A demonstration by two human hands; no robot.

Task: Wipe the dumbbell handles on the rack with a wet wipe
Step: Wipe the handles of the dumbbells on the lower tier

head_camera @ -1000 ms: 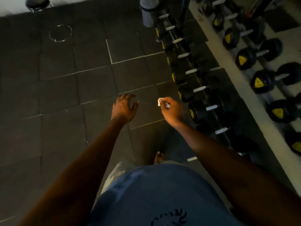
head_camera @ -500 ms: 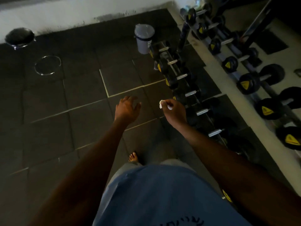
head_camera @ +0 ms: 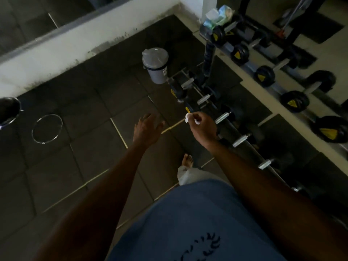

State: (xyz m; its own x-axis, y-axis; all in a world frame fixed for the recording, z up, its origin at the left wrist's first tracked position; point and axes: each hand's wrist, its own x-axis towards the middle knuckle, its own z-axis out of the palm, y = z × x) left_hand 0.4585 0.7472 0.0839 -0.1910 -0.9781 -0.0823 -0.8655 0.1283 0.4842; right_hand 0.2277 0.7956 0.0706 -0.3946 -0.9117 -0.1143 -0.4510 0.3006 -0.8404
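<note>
Floor (head_camera: pixel 79 102) of matt dark tiles; dumbbell heads (head_camera: pixel 294 101) matt black, rubbery, handles (head_camera: pixel 222 117) pale brushed metal; bin (head_camera: pixel 156 66) smooth grey plastic at 12 o'clock; wipe (head_camera: pixel 187 117) white, thin; shirt (head_camera: pixel 197 223) blue cloth.

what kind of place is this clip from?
Most likely a gym's free-weights corner. Black dumbbells with yellow markings sit in rows on a tiered rack, and the floor is dark tiles that look like rubber matting. A small lidded bin stands beside the rack.
</note>
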